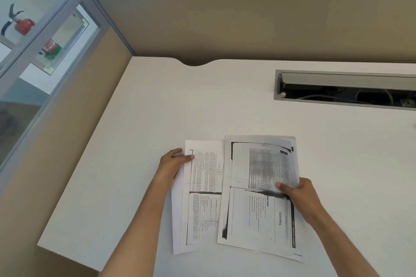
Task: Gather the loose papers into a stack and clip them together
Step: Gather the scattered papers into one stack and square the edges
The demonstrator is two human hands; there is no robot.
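Printed photocopied papers lie on the white desk (157,119) in two overlapping groups. The left sheets (202,198) lie partly under the right pile (254,209), which is slightly fanned. My left hand (173,164) grips the left edge of the left sheets, thumb on top. My right hand (299,195) holds the right edge of the right pile, thumb pressed on the printed page. A small dark mark (292,148) shows near the top right corner of the right pile; I cannot tell whether it is a clip.
An open cable tray (344,87) with wires is sunk into the desk at the back right. Beige partition walls (225,18) close the desk at the back and left. The desk's left edge runs diagonally near my left forearm.
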